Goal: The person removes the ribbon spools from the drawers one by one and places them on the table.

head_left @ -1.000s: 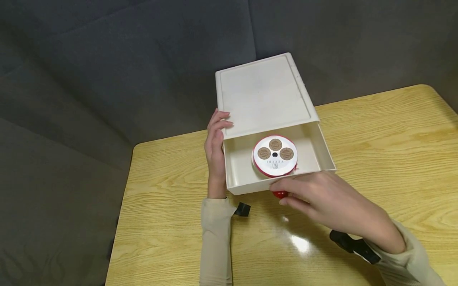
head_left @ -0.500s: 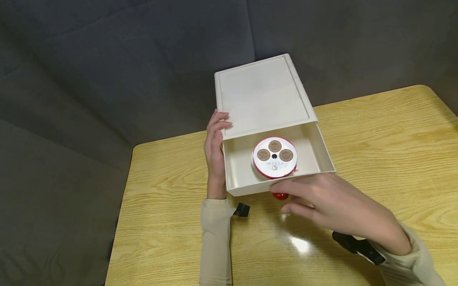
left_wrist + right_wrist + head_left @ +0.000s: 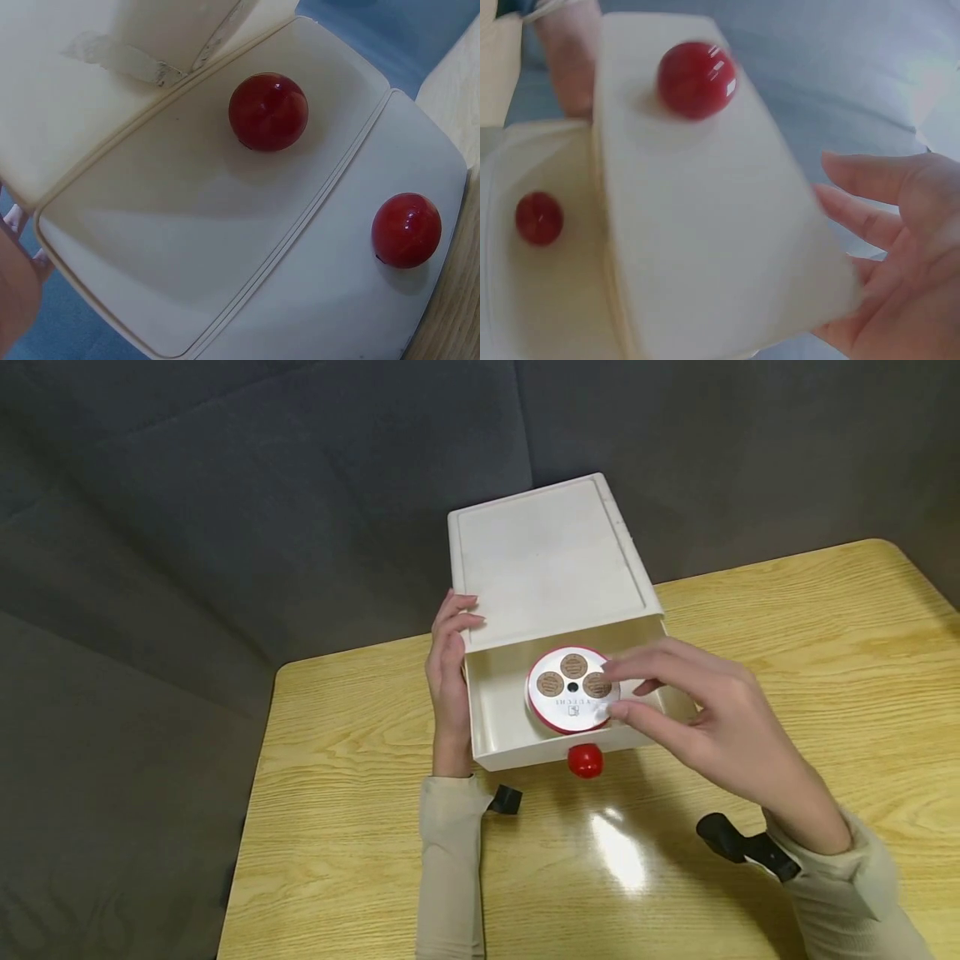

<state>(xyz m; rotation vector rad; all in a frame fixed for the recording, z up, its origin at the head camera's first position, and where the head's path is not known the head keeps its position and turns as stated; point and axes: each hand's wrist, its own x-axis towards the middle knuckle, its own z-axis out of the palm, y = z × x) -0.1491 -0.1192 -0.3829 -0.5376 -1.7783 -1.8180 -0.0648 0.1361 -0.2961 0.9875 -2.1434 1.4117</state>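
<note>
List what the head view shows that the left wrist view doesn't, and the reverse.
Only the head view: the white spool inside the open drawer, and the top panel of the white box.

Only the left wrist view: two red knobs on two white fronts; the head view shows just one.

Both: white plastic, at least one red knob, wood grain and skin. The head view shows the left hand and right hand; which hand edges the left wrist view, I cannot tell.

The box (image 3: 551, 556) is creamy white, its knob (image 3: 585, 761) red. The spool (image 3: 562, 699) is white with a red edge and three brown circles (image 3: 573, 666). Yellow wood grain streaks the table (image 3: 337, 793); the sleeves (image 3: 452, 868) are beige, the cloth (image 3: 337, 527) dark grey.
</note>
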